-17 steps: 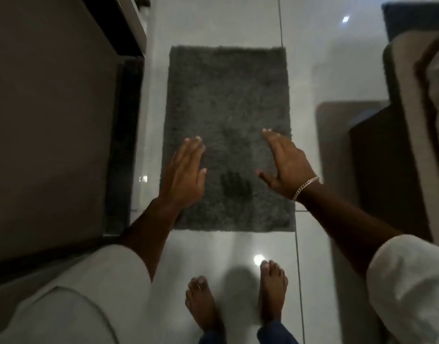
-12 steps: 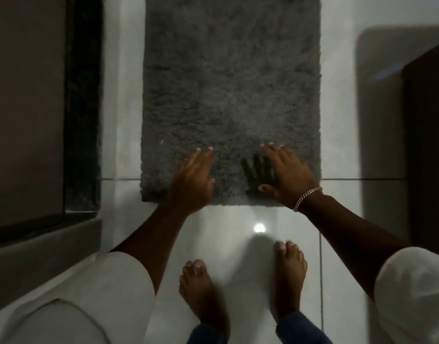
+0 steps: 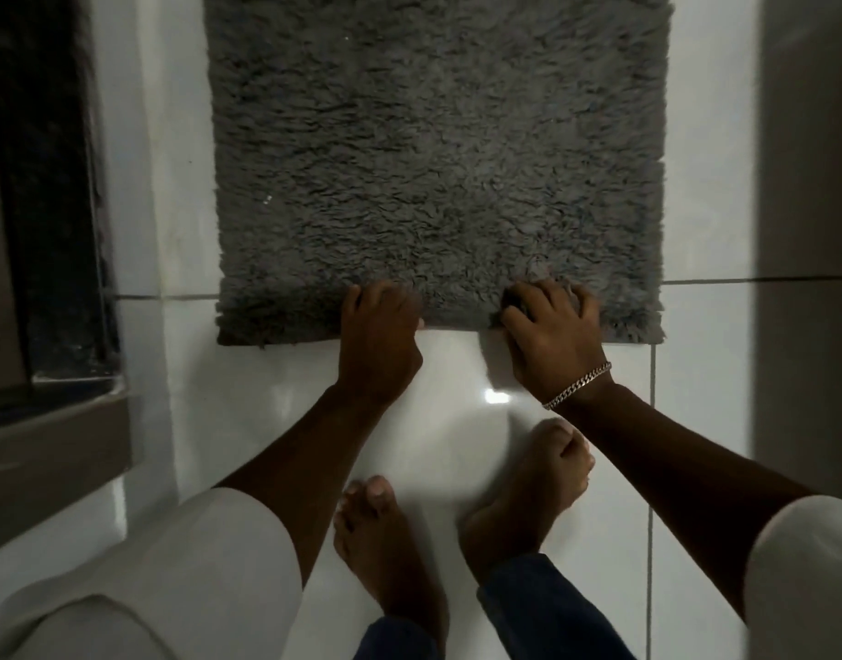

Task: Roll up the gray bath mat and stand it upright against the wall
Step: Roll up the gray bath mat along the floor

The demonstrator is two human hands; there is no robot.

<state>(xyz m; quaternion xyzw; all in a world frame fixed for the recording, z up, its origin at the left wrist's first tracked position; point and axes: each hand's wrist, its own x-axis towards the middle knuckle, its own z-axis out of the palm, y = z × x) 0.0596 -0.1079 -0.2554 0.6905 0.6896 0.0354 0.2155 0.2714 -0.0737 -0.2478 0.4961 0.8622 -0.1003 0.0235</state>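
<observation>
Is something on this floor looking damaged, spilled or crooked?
Nothing stands out. The gray bath mat lies flat and square to the white floor tiles; only its near edge bunches where the left hand and right hand grip it.

We are looking at a bath mat [image 3: 438, 154] that is showing a dark gray, shaggy pile, speckled with a few tiny pale flecks. The floor [image 3: 705, 192] is gleaming glossy white, crossed by thin dark grout lines. A silver chain bracelet [image 3: 577, 386] is shining on the right wrist. Both sleeves [image 3: 190, 564] are showing off-white, and the trouser cuffs [image 3: 543, 607] are showing dark blue. At the left, a step [image 3: 52, 464] is showing dull brownish gray.
</observation>
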